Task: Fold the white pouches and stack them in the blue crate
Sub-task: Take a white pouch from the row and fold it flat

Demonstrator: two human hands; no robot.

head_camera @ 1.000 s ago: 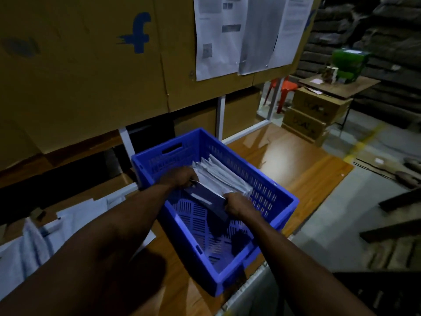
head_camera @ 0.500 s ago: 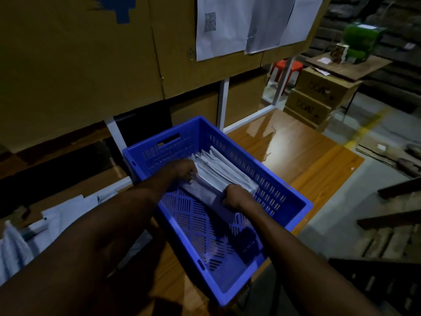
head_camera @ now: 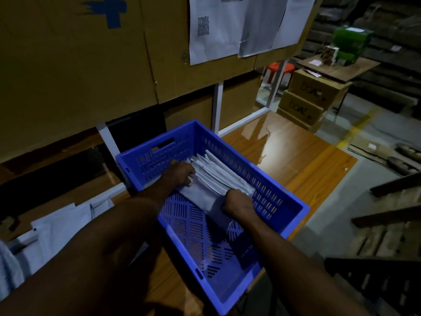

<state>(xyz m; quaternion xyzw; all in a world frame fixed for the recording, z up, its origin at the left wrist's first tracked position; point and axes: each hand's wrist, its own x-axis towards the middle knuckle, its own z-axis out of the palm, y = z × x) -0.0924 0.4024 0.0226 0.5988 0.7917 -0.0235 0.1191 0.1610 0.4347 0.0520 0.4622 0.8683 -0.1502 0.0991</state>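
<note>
A blue crate point(head_camera: 293, 201) stands on the wooden table. Inside it, a row of folded white pouches point(head_camera: 223, 174) leans against the far right wall. Both my hands are down in the crate. My left hand point(head_camera: 178, 173) grips the far end of the nearest folded pouch point(head_camera: 200, 195), fingers curled over its edge. At the near end of that same pouch, my right hand point(head_camera: 238, 202) holds on with curled fingers. The pouch lies against the row. The near half of the crate floor is bare.
Unfolded white pouches point(head_camera: 57, 231) lie on the table to the left of the crate. Cardboard panels point(head_camera: 75, 71) with pinned papers rise behind. The table's right edge point(head_camera: 330, 190) drops to the floor; boxes point(head_camera: 305, 99) and a red stool point(head_camera: 279, 69) stand beyond.
Both hands have pushed the held pouch farther into the crate, against the leaning row. The view has tilted downward.
</note>
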